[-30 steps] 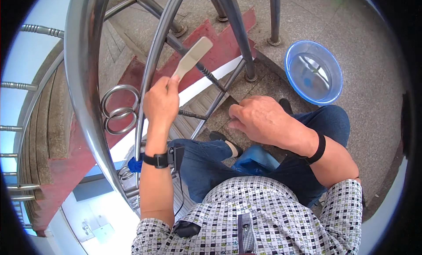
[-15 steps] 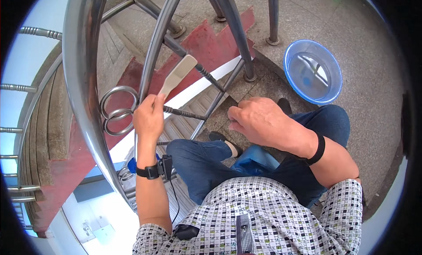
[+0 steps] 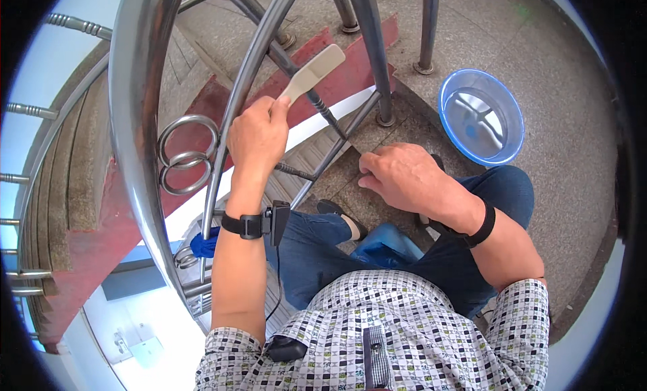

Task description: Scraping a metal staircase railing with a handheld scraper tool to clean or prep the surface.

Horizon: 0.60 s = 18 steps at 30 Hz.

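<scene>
The left hand (image 3: 259,135) grips a beige tool (image 3: 315,72); the right hand (image 3: 410,177), between three and four o'clock from it, has curled fingers, and whether they hold anything I cannot tell. Work seems under way at the rails (image 3: 246,78); how much is done or left doesn't show. The tool juts toward one o'clock from the left hand, well apart from the right. The basin (image 3: 514,125) stands near one o'clock from the right hand.

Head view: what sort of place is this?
Probably a stairwell landing in a building: a curved metal handrail, stone-like steps with a red-painted edge, and a speckled hard floor beside them.
</scene>
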### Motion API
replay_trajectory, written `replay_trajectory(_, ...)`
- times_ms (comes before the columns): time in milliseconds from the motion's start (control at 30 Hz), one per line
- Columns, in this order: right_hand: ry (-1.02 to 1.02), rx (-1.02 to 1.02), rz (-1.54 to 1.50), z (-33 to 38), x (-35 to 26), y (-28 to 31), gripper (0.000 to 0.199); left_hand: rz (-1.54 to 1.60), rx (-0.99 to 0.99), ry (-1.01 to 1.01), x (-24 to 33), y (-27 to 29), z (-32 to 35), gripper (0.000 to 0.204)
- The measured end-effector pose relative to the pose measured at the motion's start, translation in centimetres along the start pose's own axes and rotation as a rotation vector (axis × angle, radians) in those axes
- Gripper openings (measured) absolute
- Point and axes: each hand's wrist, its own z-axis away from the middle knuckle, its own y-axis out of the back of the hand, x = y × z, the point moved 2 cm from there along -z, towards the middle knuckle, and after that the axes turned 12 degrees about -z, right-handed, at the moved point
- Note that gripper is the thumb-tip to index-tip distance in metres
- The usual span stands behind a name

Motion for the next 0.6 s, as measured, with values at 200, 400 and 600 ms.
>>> replay_trajectory(200,0.017,0.019,-0.015,0.7,-0.2,0.2,0.021,0.050,-0.045,0.000,-3.9,0.1,2.1,0.045)
replay_trajectory(400,0.064,0.017,-0.038,0.7,-0.7,0.4,0.023,0.020,-0.032,0.058,-5.6,0.8,3.0,0.042)
replay_trajectory(600,0.031,-0.010,-0.022,0.4,-0.4,0.2,0.022,-0.015,-0.011,0.062,-1.9,1.1,1.4,0.041)
